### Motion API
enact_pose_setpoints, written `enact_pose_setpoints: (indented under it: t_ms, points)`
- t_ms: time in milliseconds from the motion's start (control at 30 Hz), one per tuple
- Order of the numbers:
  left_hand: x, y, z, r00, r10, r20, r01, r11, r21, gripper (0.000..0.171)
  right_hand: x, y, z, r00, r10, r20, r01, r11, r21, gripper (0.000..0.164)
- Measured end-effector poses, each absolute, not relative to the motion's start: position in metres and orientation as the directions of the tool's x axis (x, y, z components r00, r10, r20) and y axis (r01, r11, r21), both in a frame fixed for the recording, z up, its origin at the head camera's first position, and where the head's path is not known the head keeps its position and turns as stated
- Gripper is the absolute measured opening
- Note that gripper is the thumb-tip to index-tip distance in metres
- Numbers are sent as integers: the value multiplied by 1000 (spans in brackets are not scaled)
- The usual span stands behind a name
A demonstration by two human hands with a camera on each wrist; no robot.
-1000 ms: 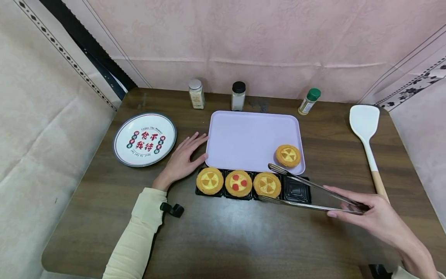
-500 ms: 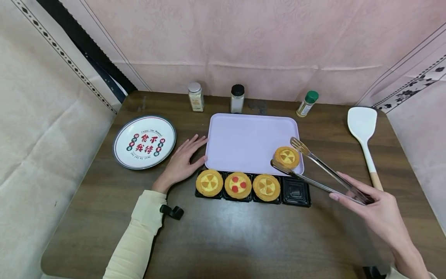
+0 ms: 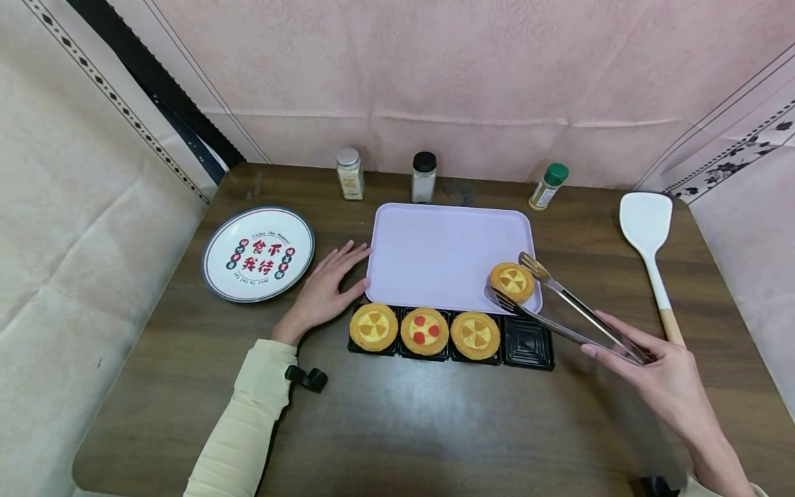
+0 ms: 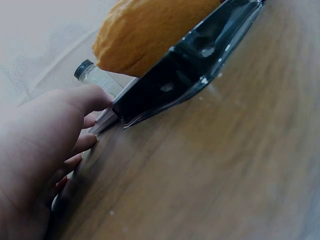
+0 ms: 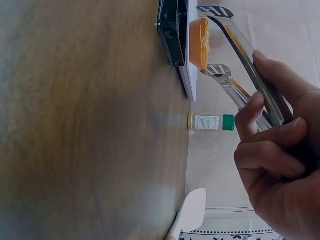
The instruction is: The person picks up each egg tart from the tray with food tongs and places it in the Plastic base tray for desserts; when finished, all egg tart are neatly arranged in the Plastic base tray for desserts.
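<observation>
My right hand [image 3: 661, 376] grips a pair of metal tongs [image 3: 577, 304]. The tong tips stand spread on either side of an egg tart [image 3: 512, 279] with a star-like yellow top, at the near right corner of the lavender tray [image 3: 435, 248]. My left hand [image 3: 326, 290] lies with fingers spread, its fingertips at the tray's left edge. In front of the tray sits a black plastic box [image 3: 528, 342] with a row of compartments. Two star-topped tarts and a red-dotted tart [image 3: 425, 330] fill three of them; the rightmost compartment holds nothing.
A white plate [image 3: 257, 255] with red lettering stands left of the tray. Behind the tray are a silver-capped jar [image 3: 350, 176], a black-capped shaker [image 3: 424, 178] and a green-capped bottle [image 3: 548, 186]. At the right lies a white spatula [image 3: 647, 221] with a wooden handle.
The tongs have moved up from over the black box to straddle the tart on the tray, then narrowed slightly around it. The left hand has kept its place.
</observation>
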State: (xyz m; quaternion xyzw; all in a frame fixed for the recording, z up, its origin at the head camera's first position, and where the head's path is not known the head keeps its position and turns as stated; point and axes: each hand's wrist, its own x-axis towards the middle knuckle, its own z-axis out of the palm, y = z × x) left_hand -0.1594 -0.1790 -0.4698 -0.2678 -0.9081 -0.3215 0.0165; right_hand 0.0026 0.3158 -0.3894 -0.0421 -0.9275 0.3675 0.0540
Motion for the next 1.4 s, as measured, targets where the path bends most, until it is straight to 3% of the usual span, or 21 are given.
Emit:
enact_pose_setpoints:
  t_ms: [1400]
  points:
    - [-159, -179, -470, -854, 476, 210, 503, 651, 568, 60, 1, 317, -387, -991, 78, 109, -12, 755, -656, 49]
